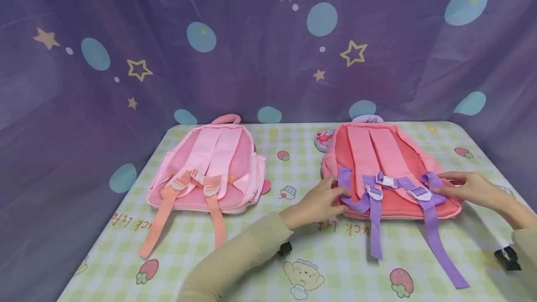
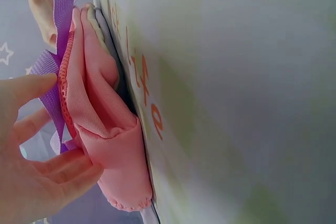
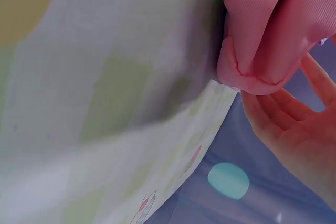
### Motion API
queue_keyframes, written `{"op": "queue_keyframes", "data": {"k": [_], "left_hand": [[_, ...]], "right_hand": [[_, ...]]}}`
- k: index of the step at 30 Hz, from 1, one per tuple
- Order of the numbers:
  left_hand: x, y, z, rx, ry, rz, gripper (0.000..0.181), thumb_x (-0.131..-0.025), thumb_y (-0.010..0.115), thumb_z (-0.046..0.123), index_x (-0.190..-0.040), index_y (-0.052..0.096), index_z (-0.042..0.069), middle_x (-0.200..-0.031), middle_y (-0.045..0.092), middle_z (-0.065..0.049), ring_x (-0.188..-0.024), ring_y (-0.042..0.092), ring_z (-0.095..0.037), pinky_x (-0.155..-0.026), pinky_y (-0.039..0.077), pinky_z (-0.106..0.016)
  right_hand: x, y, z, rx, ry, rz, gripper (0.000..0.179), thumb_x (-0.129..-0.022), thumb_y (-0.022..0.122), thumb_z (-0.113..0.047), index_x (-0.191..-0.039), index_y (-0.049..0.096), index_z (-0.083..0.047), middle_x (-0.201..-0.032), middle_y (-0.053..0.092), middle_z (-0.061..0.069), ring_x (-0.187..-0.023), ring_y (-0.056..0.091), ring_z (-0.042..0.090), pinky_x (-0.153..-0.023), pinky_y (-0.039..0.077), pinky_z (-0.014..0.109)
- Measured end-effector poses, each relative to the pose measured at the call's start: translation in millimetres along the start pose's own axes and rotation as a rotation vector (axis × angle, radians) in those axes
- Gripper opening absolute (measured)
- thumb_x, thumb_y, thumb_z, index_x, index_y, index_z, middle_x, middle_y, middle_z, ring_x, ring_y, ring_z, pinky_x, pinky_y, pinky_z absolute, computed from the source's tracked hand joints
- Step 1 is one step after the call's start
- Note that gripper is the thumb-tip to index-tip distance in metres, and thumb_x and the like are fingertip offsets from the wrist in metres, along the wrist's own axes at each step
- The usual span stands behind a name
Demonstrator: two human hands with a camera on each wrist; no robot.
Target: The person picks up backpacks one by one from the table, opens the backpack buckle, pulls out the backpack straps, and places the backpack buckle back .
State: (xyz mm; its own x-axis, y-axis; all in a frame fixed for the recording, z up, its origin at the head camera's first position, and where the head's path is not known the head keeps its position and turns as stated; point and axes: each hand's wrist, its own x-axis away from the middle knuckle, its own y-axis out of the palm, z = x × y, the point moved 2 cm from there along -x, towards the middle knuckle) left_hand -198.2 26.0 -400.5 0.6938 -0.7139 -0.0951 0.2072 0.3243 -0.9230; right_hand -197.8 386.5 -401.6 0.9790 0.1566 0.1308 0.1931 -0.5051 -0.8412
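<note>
A coral-pink backpack [image 1: 383, 139] lies back side up on the table, its top handle away from me. Purple webbing straps [image 1: 375, 227] with white buckles cross its lower back. At its lower left side my left hand [image 1: 316, 202] pinches a purple strap between thumb and index finger; its other fingers rest against the side pocket [image 2: 118, 158]. Over at the lower right corner, my right hand [image 1: 478, 190] holds a purple strap loop by the fingertips. In the right wrist view the remaining fingers of that hand [image 3: 294, 124] lie along the pocket; its thumb tip is mostly out of view.
To the left, a lighter pink backpack [image 1: 197, 167] lies the same way up, its orange straps [image 1: 161, 225] trailing forward. The table is covered by a green-white checked cloth [image 1: 289, 171]. Behind stands a purple curtain [image 1: 251, 73] with stars and dots.
</note>
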Motion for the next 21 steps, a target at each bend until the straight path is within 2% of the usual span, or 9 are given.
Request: {"op": "queue_keyframes", "data": {"k": [4,8,12,15,21], "left_hand": [[8.6,-3.3,-5.1,0.006,-0.007,0.030,0.028,-0.087,0.067,0.027,-0.113,0.066,0.018,-0.118,0.048,-0.005,-0.104,0.047,-0.013,-0.087,0.042,-0.020],[16.1,-6.0,-10.4,0.013,-0.014,0.044,0.027,-0.086,0.068,0.025,-0.112,0.067,0.017,-0.122,0.047,-0.007,-0.108,0.048,-0.014,-0.093,0.042,-0.023],[23.6,-9.2,-15.5,0.016,-0.020,0.048,0.027,-0.086,0.068,0.024,-0.111,0.067,0.016,-0.120,0.049,-0.006,-0.104,0.047,-0.014,-0.092,0.041,-0.023],[30.4,-11.9,-19.1,0.017,-0.034,0.048,0.026,-0.086,0.068,0.023,-0.111,0.067,0.016,-0.121,0.049,-0.007,-0.106,0.048,-0.016,-0.092,0.043,-0.026],[45.6,-17.1,-26.7,0.060,-0.063,0.055,0.025,-0.085,0.067,0.019,-0.109,0.067,0.015,-0.131,0.045,-0.012,-0.111,0.048,-0.022,-0.091,0.045,-0.033]], "right_hand": [[-3.1,4,-8,-0.015,-0.025,-0.007,0.060,-0.085,0.068,-0.031,-0.124,0.053,0.011,-0.117,0.054,0.038,-0.108,0.051,0.050,-0.074,0.050,0.037],[-6.6,7,-15,-0.012,-0.049,-0.004,0.058,-0.084,0.069,-0.031,-0.124,0.055,0.009,-0.118,0.055,0.036,-0.107,0.053,0.048,-0.071,0.048,0.029],[-9.5,12,-23,-0.016,-0.069,-0.008,0.057,-0.084,0.069,-0.032,-0.123,0.056,0.007,-0.119,0.055,0.035,-0.105,0.054,0.047,-0.073,0.050,0.035],[-11.4,15,-30,-0.026,-0.082,-0.004,0.056,-0.083,0.070,-0.031,-0.122,0.057,0.007,-0.117,0.057,0.033,-0.103,0.056,0.044,-0.073,0.050,0.034],[-14.9,23,-43,-0.042,-0.107,-0.007,0.055,-0.083,0.071,-0.031,-0.121,0.058,0.006,-0.116,0.059,0.031,-0.101,0.059,0.042,-0.074,0.052,0.037]]}}
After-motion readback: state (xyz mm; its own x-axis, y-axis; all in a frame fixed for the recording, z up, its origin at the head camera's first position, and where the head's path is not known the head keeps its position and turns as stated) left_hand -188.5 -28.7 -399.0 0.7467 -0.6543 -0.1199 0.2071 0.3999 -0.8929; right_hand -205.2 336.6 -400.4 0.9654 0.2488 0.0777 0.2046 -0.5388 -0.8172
